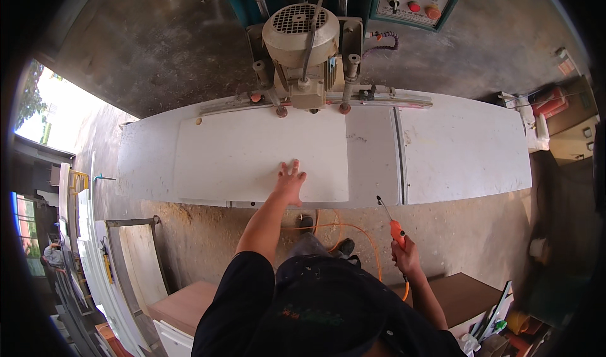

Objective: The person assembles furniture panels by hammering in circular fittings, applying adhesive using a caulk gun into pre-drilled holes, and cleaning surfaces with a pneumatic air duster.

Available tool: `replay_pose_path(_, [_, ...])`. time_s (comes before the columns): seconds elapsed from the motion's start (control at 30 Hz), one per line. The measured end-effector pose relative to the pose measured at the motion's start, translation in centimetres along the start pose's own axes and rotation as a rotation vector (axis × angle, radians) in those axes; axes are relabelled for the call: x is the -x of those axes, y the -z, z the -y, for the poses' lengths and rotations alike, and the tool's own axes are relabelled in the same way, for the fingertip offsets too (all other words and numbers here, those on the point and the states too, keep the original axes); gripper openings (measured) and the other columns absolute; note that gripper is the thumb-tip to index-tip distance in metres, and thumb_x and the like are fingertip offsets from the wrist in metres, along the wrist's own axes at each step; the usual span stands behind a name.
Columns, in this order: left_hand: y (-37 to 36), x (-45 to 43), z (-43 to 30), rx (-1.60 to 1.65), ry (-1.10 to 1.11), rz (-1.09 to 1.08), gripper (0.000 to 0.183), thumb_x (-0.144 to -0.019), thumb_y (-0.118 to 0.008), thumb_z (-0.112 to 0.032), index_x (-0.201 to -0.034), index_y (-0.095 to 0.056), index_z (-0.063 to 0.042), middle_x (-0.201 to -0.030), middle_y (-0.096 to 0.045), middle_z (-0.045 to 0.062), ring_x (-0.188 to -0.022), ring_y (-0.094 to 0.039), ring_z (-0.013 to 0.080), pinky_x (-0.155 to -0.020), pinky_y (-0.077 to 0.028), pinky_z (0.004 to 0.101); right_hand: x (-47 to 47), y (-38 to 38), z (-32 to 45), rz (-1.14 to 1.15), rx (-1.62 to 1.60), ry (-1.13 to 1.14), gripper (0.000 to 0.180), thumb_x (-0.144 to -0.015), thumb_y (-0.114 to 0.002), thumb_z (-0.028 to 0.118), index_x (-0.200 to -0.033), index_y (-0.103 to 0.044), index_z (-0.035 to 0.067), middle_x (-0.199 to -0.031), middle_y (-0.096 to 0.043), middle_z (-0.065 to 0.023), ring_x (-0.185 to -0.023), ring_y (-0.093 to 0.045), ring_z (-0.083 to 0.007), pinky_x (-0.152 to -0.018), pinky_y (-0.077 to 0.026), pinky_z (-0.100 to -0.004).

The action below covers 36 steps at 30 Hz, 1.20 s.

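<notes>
My left hand [290,185] rests with spread fingers on a white panel [246,153], near its front edge. The panel lies flat on a pale worktable [459,153] and has one round hole close to its far left corner. My right hand [407,258] grips an orange air blow gun [397,231] in front of the table's edge. Its thin nozzle points forward, with the tip by the edge, right of the panel. From the gun's handle an orange air hose [374,243] runs down and loops near my feet.
A boring machine with a motor [300,28] stands over the panel's far edge, with two clamp rods and a fence [407,99]. A control box [412,4] with buttons sits at back right. Stacked white boards [90,243] lean at left. Brown-topped cabinets [466,295] stand behind me.
</notes>
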<state>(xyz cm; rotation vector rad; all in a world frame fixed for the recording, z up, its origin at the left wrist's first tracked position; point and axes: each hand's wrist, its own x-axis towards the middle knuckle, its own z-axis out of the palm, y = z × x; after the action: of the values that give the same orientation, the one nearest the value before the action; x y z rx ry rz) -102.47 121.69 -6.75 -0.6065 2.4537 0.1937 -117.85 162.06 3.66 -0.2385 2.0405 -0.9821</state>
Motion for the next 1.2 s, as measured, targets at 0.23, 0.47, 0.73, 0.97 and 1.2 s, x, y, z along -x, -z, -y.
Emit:
replay_pose_path(0.23, [0.3, 1.0, 0.9, 0.065, -0.020, -0.026, 0.109, -0.058, -0.091, -0.037, -0.149, -0.037, -0.014, -0.163, -0.006, 0.021, -0.143, -0.016, 0.0582, -0.112, -0.034, 0.0593, 1.5, -2.8, 1.7, 0.171, 0.144, 0.004, 0.022, -0.095, -0.057, 0.024, -0.093, -0.055, 0.002, -0.066, -0.057, -0.0041, -0.054, -0.057, -0.0126, -0.047, -0.047, -0.0298])
replay_pose_path(0.47, [-4.2, 3.3, 7.3, 0.443, -0.102, -0.319, 0.090, -0.077, -0.077, -0.040, -0.152, -0.035, -0.013, -0.164, -0.012, 0.013, -0.151, -0.010, 0.0399, -0.121, -0.022, 0.0508, -2.7, -4.1, -2.2, -0.042, -0.169, -0.154, 0.018, -0.097, -0.052, 0.021, -0.087, -0.052, 0.007, -0.056, -0.053, -0.0061, -0.040, -0.052, -0.0168, -0.034, -0.042, -0.0303])
replay_pose_path(0.73, [-14.7, 14.0, 33.1, 0.678, 0.894, -0.650, 0.077, -0.083, -0.070, -0.037, -0.147, -0.041, -0.005, -0.157, -0.030, 0.020, -0.148, -0.022, 0.0382, -0.119, -0.023, 0.0486, -9.9, -20.6, 11.8, 0.159, 0.109, -0.092, 0.018, -0.096, -0.057, 0.023, -0.092, -0.053, 0.006, -0.067, -0.058, -0.0052, -0.051, -0.058, -0.0155, -0.042, -0.047, -0.0304])
replay_pose_path(0.97, [-19.7, 18.5, 39.9, 0.927, 1.092, -0.651, 0.081, -0.078, -0.073, -0.042, -0.141, -0.046, 0.002, -0.144, -0.043, 0.025, -0.133, -0.041, 0.0399, -0.111, -0.037, 0.0454, -14.6, -38.4, 30.5, 0.496, 0.521, 0.073, 0.028, -0.094, -0.059, 0.028, -0.097, -0.054, 0.001, -0.068, -0.057, -0.0040, -0.053, -0.056, -0.0129, -0.045, -0.049, -0.0284])
replay_pose_path(1.2, [-22.5, 21.1, 35.3, 1.088, 1.143, -0.875, 0.079, -0.076, -0.075, -0.034, -0.139, -0.047, 0.004, -0.132, -0.051, 0.024, -0.126, -0.047, 0.0402, -0.107, -0.041, 0.0447, -14.5, -48.3, 35.1, 0.520, 0.498, 0.156, 0.027, -0.095, -0.059, 0.029, -0.096, -0.054, 0.002, -0.071, -0.057, -0.0048, -0.055, -0.057, -0.0142, -0.048, -0.049, -0.0302])
